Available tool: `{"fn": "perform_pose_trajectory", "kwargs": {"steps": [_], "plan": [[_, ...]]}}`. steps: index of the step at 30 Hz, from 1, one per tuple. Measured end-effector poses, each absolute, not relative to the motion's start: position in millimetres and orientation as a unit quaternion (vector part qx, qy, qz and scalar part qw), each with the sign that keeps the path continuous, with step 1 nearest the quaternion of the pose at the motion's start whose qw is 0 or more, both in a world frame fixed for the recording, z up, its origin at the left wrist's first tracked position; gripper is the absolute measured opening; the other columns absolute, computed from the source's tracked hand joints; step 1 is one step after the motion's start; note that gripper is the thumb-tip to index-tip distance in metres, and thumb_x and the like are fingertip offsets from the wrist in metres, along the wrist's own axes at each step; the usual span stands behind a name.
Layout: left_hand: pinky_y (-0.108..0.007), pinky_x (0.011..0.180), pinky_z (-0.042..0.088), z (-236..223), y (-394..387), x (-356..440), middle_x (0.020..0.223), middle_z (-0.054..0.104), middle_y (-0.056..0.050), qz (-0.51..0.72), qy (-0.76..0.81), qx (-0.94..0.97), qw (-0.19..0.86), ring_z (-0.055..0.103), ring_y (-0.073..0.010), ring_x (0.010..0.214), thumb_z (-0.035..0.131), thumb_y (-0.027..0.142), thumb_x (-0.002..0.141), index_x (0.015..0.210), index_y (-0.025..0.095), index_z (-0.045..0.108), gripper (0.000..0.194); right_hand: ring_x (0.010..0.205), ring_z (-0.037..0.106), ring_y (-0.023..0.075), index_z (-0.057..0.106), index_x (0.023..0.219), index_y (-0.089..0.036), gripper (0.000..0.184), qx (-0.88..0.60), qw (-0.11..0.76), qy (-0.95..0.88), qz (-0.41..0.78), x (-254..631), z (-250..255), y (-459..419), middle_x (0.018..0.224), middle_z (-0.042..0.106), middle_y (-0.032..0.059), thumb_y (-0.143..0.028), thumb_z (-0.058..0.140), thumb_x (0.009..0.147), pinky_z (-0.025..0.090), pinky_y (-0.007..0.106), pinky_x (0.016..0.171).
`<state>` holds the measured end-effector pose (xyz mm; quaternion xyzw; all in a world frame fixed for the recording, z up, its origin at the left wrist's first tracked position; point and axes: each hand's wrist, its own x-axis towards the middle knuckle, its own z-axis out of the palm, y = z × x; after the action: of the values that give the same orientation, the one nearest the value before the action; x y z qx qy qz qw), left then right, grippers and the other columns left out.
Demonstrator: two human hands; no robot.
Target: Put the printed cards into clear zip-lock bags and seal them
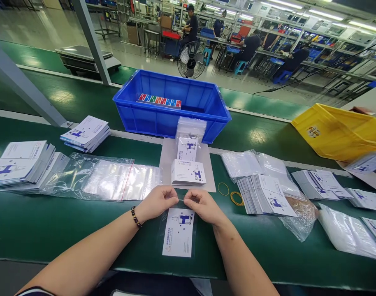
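In the head view, a clear plastic bag (194, 230) lies on the green bench with a white printed booklet (177, 236) inside it. Its top edge is pinched on the left by my left hand (157, 202) and on the right by my right hand (203, 206), thumbs against curled fingers. Just beyond my hands sits a small stack of booklets (188, 172) on a grey sheet (209, 176). Behind that stack, bagged booklets (188, 149) lean toward the blue bin. A beaded bracelet circles my left wrist.
A blue bin (172, 123) stands at the back centre. Empty clear bags (141, 181) and booklet stacks (17, 162) lie left. Rubber bands (236, 199), a fanned booklet pile (256, 195) and more bags (350, 230) are right, near a tilted yellow bin (339, 131). Metal posts (92, 41) rise at left.
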<state>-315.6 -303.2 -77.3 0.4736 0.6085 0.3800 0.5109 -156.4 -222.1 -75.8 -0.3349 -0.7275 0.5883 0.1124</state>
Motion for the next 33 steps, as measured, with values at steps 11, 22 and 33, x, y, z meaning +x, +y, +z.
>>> {"fn": "perform_pose_trajectory", "kwargs": {"steps": [11,22,33], "plan": [[-0.022,0.055,0.04,-71.6,-305.8,-312.1,0.067,0.059,-0.001,0.331,0.619,0.534,0.471,0.053,-0.0133,0.063,0.05,0.029,0.072,0.066,0.015,0.056,0.017,0.056,0.045,0.0102,0.052,0.058,-0.016,0.012,-0.284,0.14,-0.813,0.489,-163.6,-76.9,-231.6,0.059,0.051,-0.0011,-0.017,0.05,0.071,0.036,0.022,0.053],[-0.024,0.047,0.029,-66.9,-311.0,-388.6,0.061,0.057,-0.005,0.029,0.818,0.521,0.242,0.051,-0.0185,0.057,0.046,0.028,0.07,0.055,0.018,0.046,0.018,0.059,0.048,0.012,0.061,0.073,-0.017,0.009,-0.324,0.25,-0.82,0.4,-162.9,-81.0,-231.7,0.063,0.051,0.0003,-0.02,0.052,0.072,0.04,0.024,0.056],[-0.022,0.043,0.034,-57.6,-312.3,-333.6,0.044,0.049,0.002,0.223,0.712,0.505,0.433,0.047,-0.0119,0.041,0.043,0.042,0.072,0.051,0.017,0.046,0.032,0.052,0.054,0.0122,0.056,0.097,-0.015,0.025,-0.328,0.222,-0.739,0.545,-179.3,-95.5,-250.5,0.06,0.059,-0.0001,-0.027,0.048,0.076,0.044,0.024,0.051]]}}
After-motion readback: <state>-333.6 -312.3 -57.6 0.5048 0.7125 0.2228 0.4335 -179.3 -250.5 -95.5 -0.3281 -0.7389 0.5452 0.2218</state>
